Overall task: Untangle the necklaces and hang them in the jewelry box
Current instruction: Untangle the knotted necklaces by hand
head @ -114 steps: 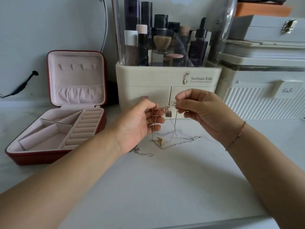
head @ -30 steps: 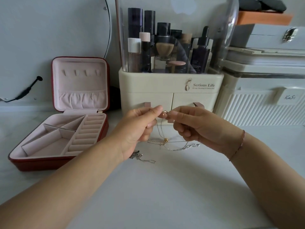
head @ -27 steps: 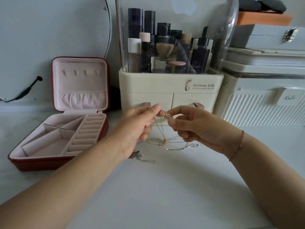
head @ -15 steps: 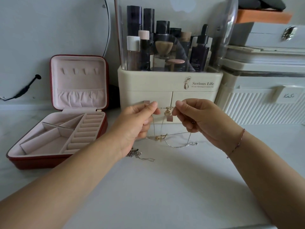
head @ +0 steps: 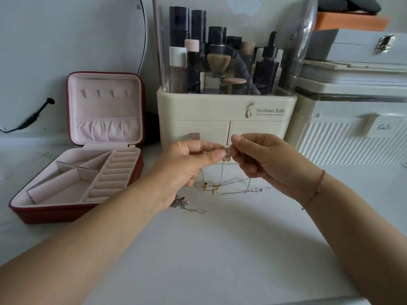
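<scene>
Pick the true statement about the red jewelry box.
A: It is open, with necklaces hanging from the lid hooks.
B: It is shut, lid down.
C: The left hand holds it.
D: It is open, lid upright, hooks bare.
D: the jewelry box sits open on the table with its lid upright and its hooks bare, while the left hand and right hand pinch the necklaces.

The knot (head: 226, 154) of the necklaces (head: 220, 188), pinched between both sets of fingertips, is showing too small to tell how the chains are crossing. The left hand (head: 182, 170) is covering one end of the silver chain (head: 187, 205) lying on the bench (head: 220, 249). The right hand (head: 268, 164) is hiding where its strands are ending. The cosmetics organizer (head: 220, 111) is running off the top edge, and the white storage box (head: 352, 139) off the right.
</scene>
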### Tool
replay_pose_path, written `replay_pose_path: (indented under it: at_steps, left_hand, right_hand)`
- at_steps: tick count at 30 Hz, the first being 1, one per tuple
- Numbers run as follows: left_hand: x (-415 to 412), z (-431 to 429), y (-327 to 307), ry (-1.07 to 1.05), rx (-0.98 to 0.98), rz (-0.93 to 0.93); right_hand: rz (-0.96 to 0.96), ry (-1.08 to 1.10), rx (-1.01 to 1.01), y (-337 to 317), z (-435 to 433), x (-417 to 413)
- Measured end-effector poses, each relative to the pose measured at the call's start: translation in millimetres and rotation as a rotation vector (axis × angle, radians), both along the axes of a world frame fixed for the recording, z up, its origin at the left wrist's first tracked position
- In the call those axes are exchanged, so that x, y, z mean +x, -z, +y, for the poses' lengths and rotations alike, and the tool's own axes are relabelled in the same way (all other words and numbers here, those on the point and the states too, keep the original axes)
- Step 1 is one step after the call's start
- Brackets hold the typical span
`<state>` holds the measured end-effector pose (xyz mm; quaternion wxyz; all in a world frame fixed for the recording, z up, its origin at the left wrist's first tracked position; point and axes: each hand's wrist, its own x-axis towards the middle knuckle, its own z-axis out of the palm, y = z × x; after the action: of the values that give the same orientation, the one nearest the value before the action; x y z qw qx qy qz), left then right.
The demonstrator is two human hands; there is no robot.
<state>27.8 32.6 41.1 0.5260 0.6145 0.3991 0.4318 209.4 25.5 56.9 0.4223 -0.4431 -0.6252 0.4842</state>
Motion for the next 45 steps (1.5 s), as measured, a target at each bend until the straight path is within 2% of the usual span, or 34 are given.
replay_pose_path:
  at_steps: [6,12,17,21,27,31,37,41,45]
  left_hand:
    - [-1.3,1.3,0.1,0.007,-0.025,-0.064]
    - [-0.5,2.0,0.2,0.014,-0.075,-0.098]
    - [0.2,1.5,0.7,0.033,-0.127,-0.107]
    - [2.4,1.2,3.0,0.048,-0.129,-0.071]
    - [2.4,-0.7,1.1,0.062,-0.123,-0.074]
    - [0.0,1.4,0.1,0.032,-0.111,-0.079]
    - [2.0,1.0,0.6,0.011,-0.097,-0.047]
    - [0.1,1.8,-0.2,0.035,-0.118,-0.083]
    - [-0.9,1.9,-2.7,0.094,-0.138,-0.176]
  right_hand:
    - [-0.061,-0.056,0.061,-1.2,-1.7,-1.1]
    - [-0.146,-0.013,0.186,1.1,0.2,-0.3]
    - [-0.363,0.011,0.436,3.9,-2.7,-5.6]
    - [-0.259,0.048,0.469,3.2,-4.1,-9.6]
    - [-0.092,0.107,0.347,1.4,-0.5,-4.8]
    - [-0.044,0.232,0.359,1.5,2.6,-0.5]
    - [0.048,0.233,0.352,-1.3,1.6,-0.2]
    - [0.13,0.268,0.372,-4.3,1.1,1.4]
    - [0.281,0.229,0.251,-7.3,-1.0,2.5]
